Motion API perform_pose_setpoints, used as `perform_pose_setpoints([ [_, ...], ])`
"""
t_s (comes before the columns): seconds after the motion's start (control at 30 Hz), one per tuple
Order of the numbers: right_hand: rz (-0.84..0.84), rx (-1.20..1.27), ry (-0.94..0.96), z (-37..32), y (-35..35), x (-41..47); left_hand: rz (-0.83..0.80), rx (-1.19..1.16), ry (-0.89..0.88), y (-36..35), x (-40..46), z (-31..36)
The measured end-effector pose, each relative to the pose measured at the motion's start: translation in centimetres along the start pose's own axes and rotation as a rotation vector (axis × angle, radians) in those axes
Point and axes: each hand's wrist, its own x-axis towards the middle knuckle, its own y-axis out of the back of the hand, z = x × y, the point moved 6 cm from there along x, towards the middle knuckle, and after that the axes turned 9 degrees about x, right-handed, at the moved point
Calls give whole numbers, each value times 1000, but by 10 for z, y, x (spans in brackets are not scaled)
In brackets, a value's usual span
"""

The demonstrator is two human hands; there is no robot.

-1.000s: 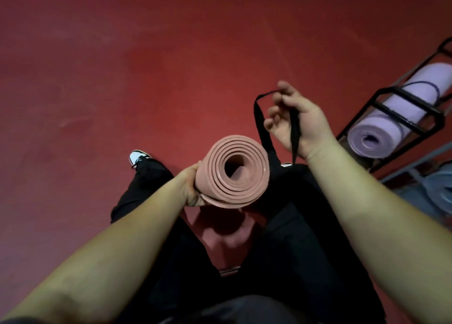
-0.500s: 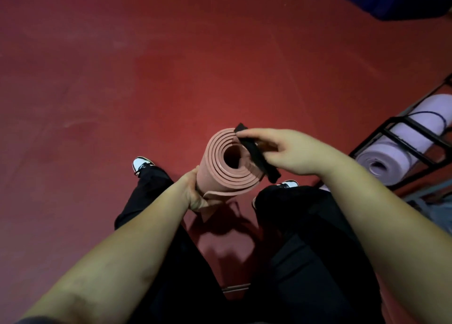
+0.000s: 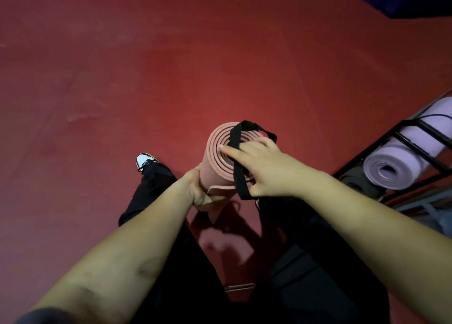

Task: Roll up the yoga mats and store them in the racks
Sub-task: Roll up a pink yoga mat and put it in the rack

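- Pink mat (image 3: 221, 162): rolled tight and held upright above the red floor (image 3: 171, 67), in front of the person's legs. Its spiral end faces up toward the viewer, so its long axis runs down toward the floor. A loose outer flap hangs at the lower side of the roll.
- Left hand (image 3: 199, 189): grips the roll from its left side, low down, fingers wrapped round the outer layer and the flap. This hand carries the mat.
- Right hand (image 3: 265, 171): rests over the right half of the open end, fingers (image 3: 228, 149) spread and partly hooked through the black strap (image 3: 238, 167). Thumb and fingers hold the loop open rather than flat.
- Black strap: one band crosses the spiral end from the top rim down to the near rim; the rest of the loop arcs round the far right side of the roll. It lies on the end only and does not yet encircle the mat's body.
- Governing relation: the mat's end lies directly under the right fingers, and the loop must travel along the long axis, downward over the roll. The right hand is the nearer to the strap and probably makes the move while the left steadies.
- Rack (image 3: 415, 138): black frame at the right edge of the floor, well apart from the pink mat, already holding a rolled lilac mat (image 3: 391, 167) lying on its side, end toward the person.
- Stage, as judged: rolling is done; strapping is in hand; storing remains.
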Motion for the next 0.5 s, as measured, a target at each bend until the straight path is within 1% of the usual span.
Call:
perform_pose_setpoints([
  [0.07, 39, -99, -4, -1, -4, 7, -2, -43, -11, 1, 3, 4],
  [0.13, 61, -129, -24, -2, -4, 15, -4, -97, -5, 6, 11, 6],
  [0.2, 86, -138, -19, -3, -1, 23, 45, -91, -28, 17, 19, 8],
  [0.3, 100, -125, -38, 2, 7, 33, 91, -102, -119, 25, 22, 16],
  [0.4, 90, -126, -110, 15, 24, 45, 55, -63, -206, 13, 3, 19],
  [0.43, 89, -128, -128, 18, 30, 49, 62, -8, -227, 7, -9, 18],
  [0.47, 86, -125, -148, 22, 34, 52, 135, 89, -269, 5, -23, 18],
  [0.5, 78, -121, -168, 26, 34, 55, 289, 229, -364, 8, -38, 24],
])
